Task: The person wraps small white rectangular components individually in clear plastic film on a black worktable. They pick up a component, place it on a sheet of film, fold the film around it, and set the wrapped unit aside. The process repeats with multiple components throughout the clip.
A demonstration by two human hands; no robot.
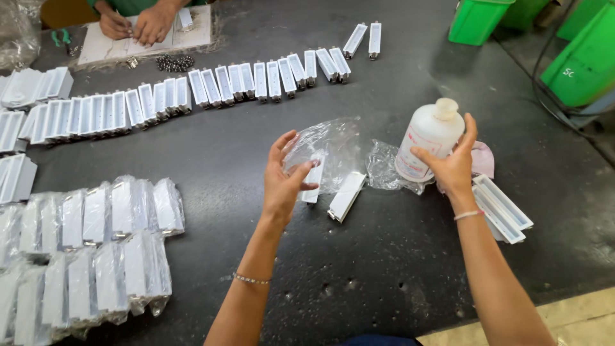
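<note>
My right hand [451,163] grips a white plastic bottle [430,136] with a capped top, held upright just above the dark table [397,269]. My left hand [284,176] is raised with fingers spread, touching a clear plastic bag [330,144] that holds a white rectangular part [314,181]. Another bare white part [346,196] lies on the table between my hands. A crumpled clear bag [384,168] sits beside the bottle. A pink cloth [483,159] shows behind my right hand.
A long row of white parts [192,93] runs across the table's far side. Bagged white parts [96,243] are stacked at the near left. Two open white trays [503,208] lie at right. Another person's hands [134,24] work at the far edge. Green bins [477,20] stand at far right.
</note>
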